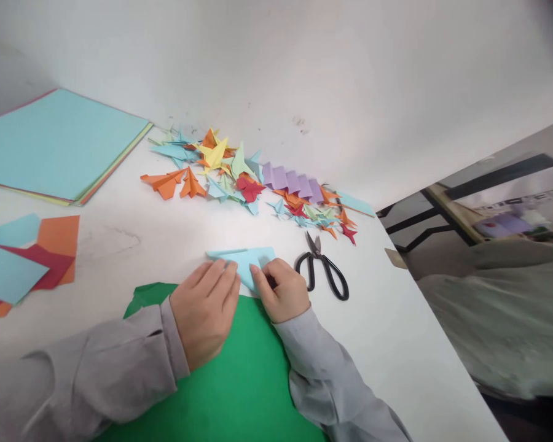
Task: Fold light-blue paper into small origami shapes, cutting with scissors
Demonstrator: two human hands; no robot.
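Note:
A light blue sheet of paper point(243, 263), partly folded along its far edge, lies on the white table between my hands. My left hand point(206, 307) rests on its left part with the fingers stretched out and lying on the paper; the thumb is hidden. At the right part, my right hand point(283, 291) is closed, thumb and curled fingers pinching the same paper. Just right of that hand lie black-handled scissors point(319, 255), blades slightly apart and pointing away from me.
Folded paper pieces point(214, 153) in several colours line the wall, with a purple pleated strip point(292, 182) among them. Large coloured sheets point(64, 147) are stacked at far left, smaller cut pieces point(58, 245) nearer. Green material point(230, 380) spreads below my arms. The table's edge runs along the right.

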